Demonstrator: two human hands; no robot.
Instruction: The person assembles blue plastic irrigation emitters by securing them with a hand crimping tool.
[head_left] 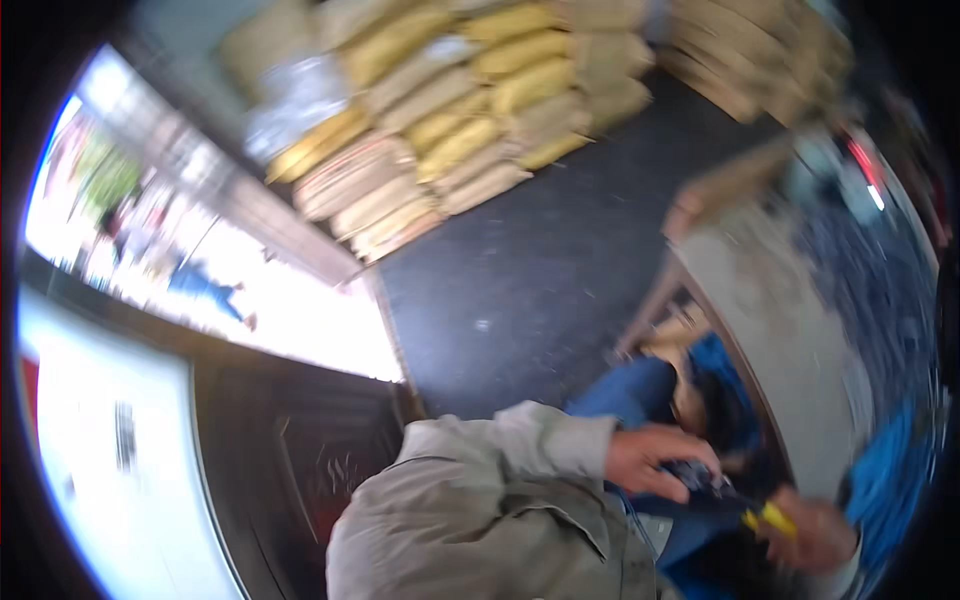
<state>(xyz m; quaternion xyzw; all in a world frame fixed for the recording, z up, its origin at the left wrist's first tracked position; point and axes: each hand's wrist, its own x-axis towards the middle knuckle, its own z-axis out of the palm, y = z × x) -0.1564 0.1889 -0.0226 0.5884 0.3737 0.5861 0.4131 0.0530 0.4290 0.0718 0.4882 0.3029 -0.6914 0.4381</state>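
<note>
My left hand [652,462], at the end of a grey-beige sleeve, is closed around a small dark bundle [697,477] with paler specks. What the bundle is made of is too blurred to tell. To its right, my right hand [812,532] grips a yellow-handled tool [776,517]. Its dark end points toward the bundle; blur hides whether it touches. Both hands are low, over my lap, beside the table's near edge.
A table [775,300] at the right carries dark blue cloth [860,300] and brighter blue material [890,480]. Stacked tan and yellow sacks [450,110] line the far wall. At the left, a dark carved door [320,450] stands near a bright doorway [310,310]. The floor [520,270] is dark.
</note>
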